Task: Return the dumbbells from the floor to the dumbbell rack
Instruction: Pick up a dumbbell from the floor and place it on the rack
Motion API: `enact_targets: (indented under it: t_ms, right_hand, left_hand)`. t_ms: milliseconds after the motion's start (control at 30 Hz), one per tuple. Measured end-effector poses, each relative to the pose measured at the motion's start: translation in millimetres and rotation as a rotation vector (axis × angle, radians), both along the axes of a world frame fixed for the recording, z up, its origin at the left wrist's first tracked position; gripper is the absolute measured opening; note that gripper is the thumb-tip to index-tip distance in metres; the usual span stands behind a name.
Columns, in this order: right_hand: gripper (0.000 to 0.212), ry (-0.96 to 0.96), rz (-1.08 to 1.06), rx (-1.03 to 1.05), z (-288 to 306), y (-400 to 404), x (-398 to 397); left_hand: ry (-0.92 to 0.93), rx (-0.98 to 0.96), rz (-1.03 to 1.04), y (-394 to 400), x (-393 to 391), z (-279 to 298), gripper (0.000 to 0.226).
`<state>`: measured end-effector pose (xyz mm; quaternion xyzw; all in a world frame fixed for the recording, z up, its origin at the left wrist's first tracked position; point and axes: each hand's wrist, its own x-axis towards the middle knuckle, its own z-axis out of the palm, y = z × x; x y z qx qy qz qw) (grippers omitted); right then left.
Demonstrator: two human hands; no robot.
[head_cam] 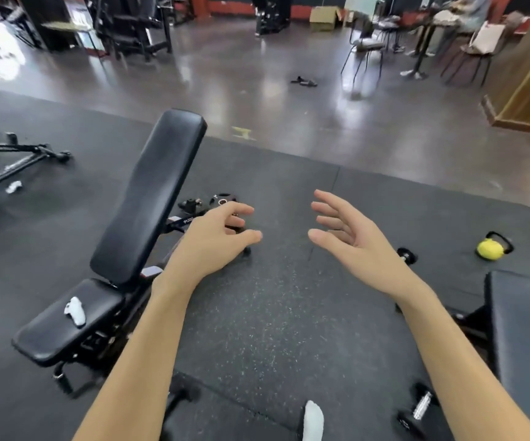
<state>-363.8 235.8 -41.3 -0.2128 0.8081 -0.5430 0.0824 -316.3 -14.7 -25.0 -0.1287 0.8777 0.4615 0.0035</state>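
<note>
Head view, two empty hands, left hand (216,237), right hand (349,240), three dumbbells (418,409)

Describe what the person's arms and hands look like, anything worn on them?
Both arms are bare up to the frame edge: no sleeves show. The left hand and right hand have no gloves, and no rings, watch or wristbands are visible. The fingers are uncovered. No markings are discernible.

Bare floor mat (276,300) lies open between both benches. The incline bench (149,198) blocks the left; a dumbbell (421,409) lies beside the right bench (524,332).
</note>
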Motion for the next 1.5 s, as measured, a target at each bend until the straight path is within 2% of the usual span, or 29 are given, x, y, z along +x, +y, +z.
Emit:
enact_targets:
  t_ms: [200, 400, 500, 700, 900, 1100, 1200, 1333, 1500]
  right_hand:
    - [0.058, -0.092, 0.122, -0.025, -38, -49, -92]
    - [0.056, -0.223, 0.171, -0.024, -70, -91, -176]
    - [0.059, -0.327, 0.169, -0.008, -98, -128, -234]
    - [0.067, -0.439, 0.164, 0.112, -159, -216, -343]
    - [0.07, -0.548, 0.13, 0.171, -209, -274, -439]
    - [0.069, -0.659, 0.16, 0.228, -300, -331, -545]
    - [0.067, -0.705, 0.169, 0.254, -358, -352, -591]
    - [0.064, -0.742, 0.14, 0.299, -442, -366, -637]
    - [0.064, -0.789, 0.062, 0.366, -555, -384, -677]
  left_hand:
    - [-0.031, 0.03, 0.157, -18, -69, -41, 0.057]
    - [-0.079, 0.062, 0.264, -47, -131, -82, 0.056]
    - [-0.111, 0.059, 0.322, -70, -191, -111, 0.06]
    - [-0.216, -0.007, 0.271, -126, -317, -172, 0.058]
    - [-0.331, 0.023, 0.259, -180, -407, -235, 0.06]
    - [-0.359, 0.122, 0.25, -229, -502, -321, 0.058]
    - [-0.377, 0.127, 0.317, -247, -546, -376, 0.056]
    - [-0.378, 0.042, 0.283, -265, -595, -462, 0.044]
    - [-0.444, 0.04, 0.277, -283, -630, -578, 0.043]
